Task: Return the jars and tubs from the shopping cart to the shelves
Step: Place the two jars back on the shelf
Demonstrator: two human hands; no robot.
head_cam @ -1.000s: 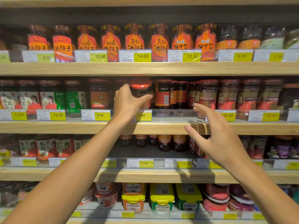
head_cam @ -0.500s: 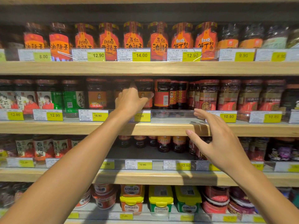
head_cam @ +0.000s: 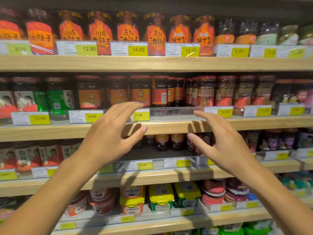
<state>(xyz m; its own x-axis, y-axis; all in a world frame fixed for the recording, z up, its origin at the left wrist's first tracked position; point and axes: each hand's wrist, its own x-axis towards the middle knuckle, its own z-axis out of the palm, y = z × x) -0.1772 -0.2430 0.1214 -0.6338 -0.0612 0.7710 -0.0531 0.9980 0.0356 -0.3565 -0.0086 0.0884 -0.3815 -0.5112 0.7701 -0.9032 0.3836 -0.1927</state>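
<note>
Both grips are spread wide and empty: the left hand (head_cam: 108, 138) and right hand (head_cam: 225, 143) hover in front of the middle shelf (head_cam: 169, 127). The red-lidded jar (head_cam: 140, 90) stands on that shelf, above and behind the left fingertips, apart from them

Both bare forearms reached forward and upward from the lower corners, converging toward the middle. The left hand (head_cam: 110, 138) was empty, fingers spread and loosely curled, thumb pointing right. The right hand (head_cam: 225, 143) mirrored it, empty and spread, thumb pointing left, palms half-facing each other, well apart.
</note>
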